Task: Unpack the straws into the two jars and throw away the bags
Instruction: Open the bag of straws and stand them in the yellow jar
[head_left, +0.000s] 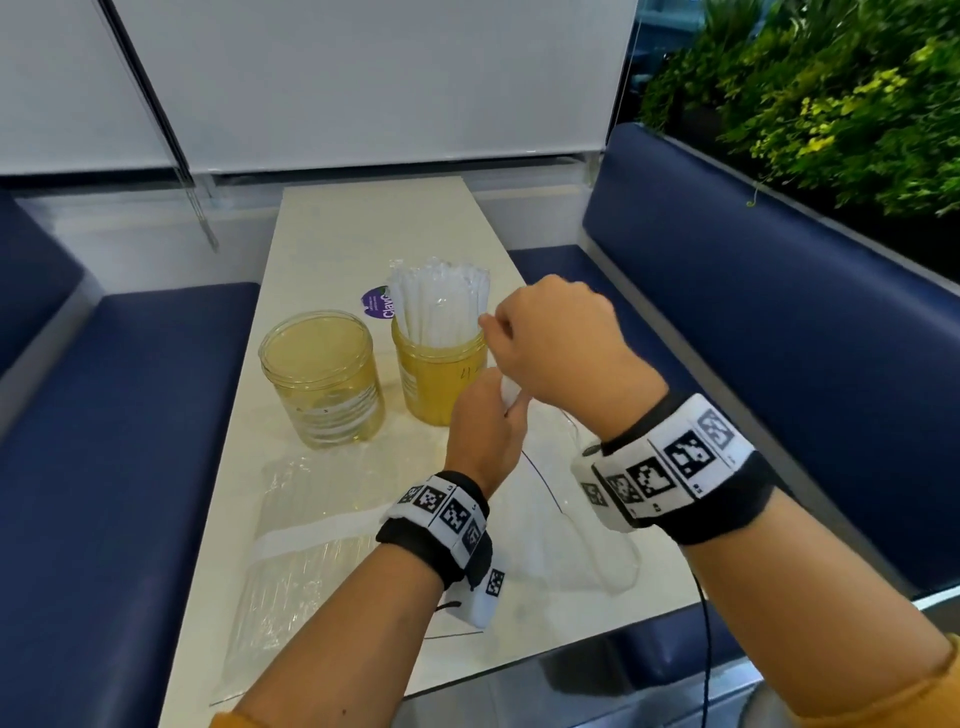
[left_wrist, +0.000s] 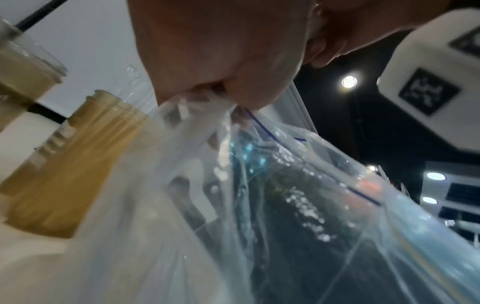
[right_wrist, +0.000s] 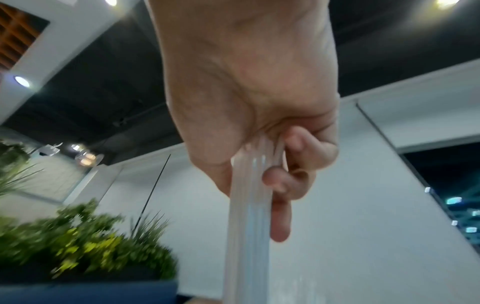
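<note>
Two bare hands work above a pale desk (head_left: 322, 571). Nearest, a full bag of straws (head_left: 291, 561) lies flat on the desk. The left hand (head_left: 483, 426) has its fingers (left_wrist: 207, 61) bunched tight on the gathered mouth of a clear bag (left_wrist: 298, 205). Just above it, the right hand (head_left: 561, 343) has fingers (right_wrist: 280, 181) curled round a few wrapped straws (right_wrist: 249, 205). Beyond stand two yellowish jars: the right jar (head_left: 439, 379) packed with upright straws, the left jar (head_left: 322, 379) holding none.
</note>
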